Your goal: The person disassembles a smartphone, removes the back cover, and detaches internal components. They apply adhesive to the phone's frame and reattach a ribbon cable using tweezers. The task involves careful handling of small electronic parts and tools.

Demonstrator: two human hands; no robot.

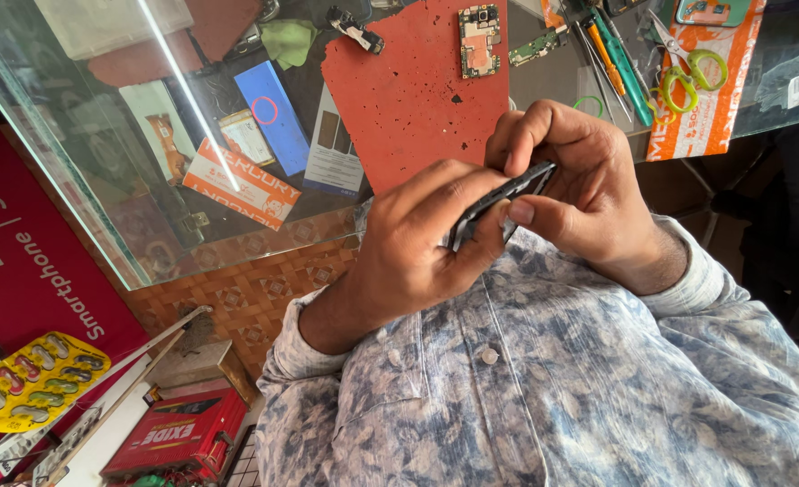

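- Phone [499, 200], dark and thin, sits edge-up between both my hands, close above my patterned shirt [544, 388].
- My left hand [417, 243] grasps its lower end; my right hand [571, 180] pinches its upper edge.
- Beyond lies a glass counter [84, 171] with a red mat [417, 90], circuit board [479, 41] and green-handled scissors [688, 72].

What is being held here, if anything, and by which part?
Both hands hold a thin dark phone body edge-on. The left hand grips its lower end; the right hand pinches its upper edge with fingertips and thumb.
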